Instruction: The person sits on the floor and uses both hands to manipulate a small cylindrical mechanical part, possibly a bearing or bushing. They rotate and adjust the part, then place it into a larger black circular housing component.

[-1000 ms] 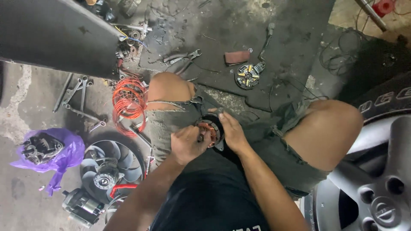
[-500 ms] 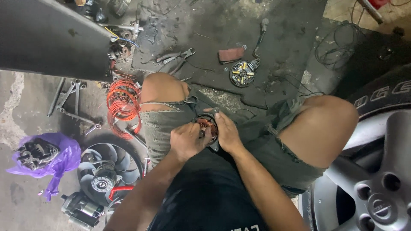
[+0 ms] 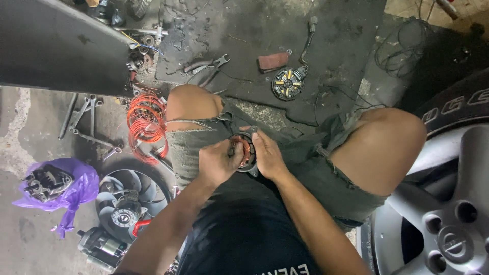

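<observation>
I sit with knees apart and hold a round metal ring wound with copper wire (image 3: 246, 150) in my lap. My right hand (image 3: 267, 157) grips its right rim. My left hand (image 3: 220, 161) is closed at its left side, fingers pressed onto the copper windings. Most of the ring is hidden behind both hands. Torn grey shorts (image 3: 196, 145) cover my thighs below it.
On the dirty floor lie pliers (image 3: 209, 66), a round rotor part (image 3: 288, 83), a red-brown block (image 3: 273, 61), an orange wire coil (image 3: 146, 125), a plastic fan (image 3: 125, 203), a purple bag with a motor part (image 3: 51, 186). A car wheel (image 3: 448, 219) stands at right.
The view has shifted slightly; my hands stay on the ring, with my left hand working a little along the windings.
</observation>
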